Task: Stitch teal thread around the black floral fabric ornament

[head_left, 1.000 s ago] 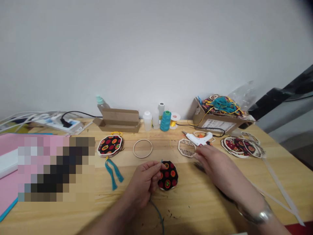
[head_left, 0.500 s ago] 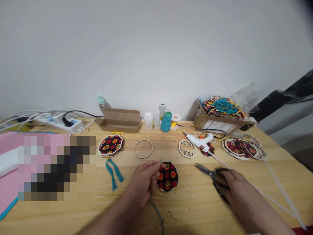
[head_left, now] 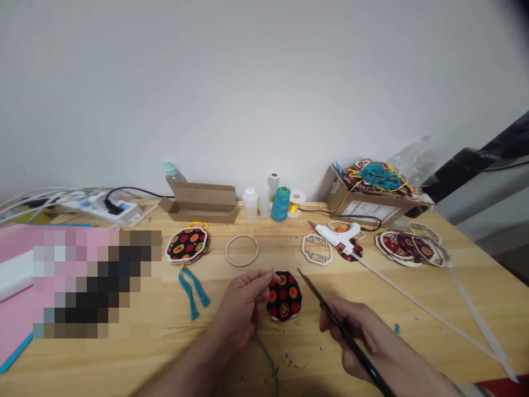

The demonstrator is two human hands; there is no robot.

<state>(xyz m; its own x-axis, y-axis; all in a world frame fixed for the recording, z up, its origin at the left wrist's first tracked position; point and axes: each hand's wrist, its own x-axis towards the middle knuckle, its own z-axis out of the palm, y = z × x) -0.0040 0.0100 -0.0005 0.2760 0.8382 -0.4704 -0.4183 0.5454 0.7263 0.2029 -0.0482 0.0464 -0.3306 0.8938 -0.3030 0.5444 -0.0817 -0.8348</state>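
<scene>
Pinched between the fingertips of my left hand [head_left: 251, 298] is a teal cord [head_left: 265, 353]; its short end pokes up past the thumb and the rest trails down toward the table's front edge. Just right of those fingers lies a round black fabric piece [head_left: 285, 298] with red and orange flower patterns, its left edge partly behind my fingertips. My right hand [head_left: 355, 336] grips a pair of black-handled scissors [head_left: 316, 292], seen edge-on with the tips pointing up and left toward the fabric. Whether the blades are apart cannot be made out.
A white glue gun [head_left: 341, 238] rests beside a wooden lattice frame [head_left: 317, 262]. Left of it are a wooden ring [head_left: 226, 251] and a patterned pendant [head_left: 187, 246] with teal tassels. Behind stand a teal thread cone [head_left: 281, 204] and a filled cardboard box [head_left: 366, 214].
My right hand has lifted the scissors from the table and brought them left, turning them edge-on near the fabric piece. A small teal scrap now shows at right. My left hand stays put.
</scene>
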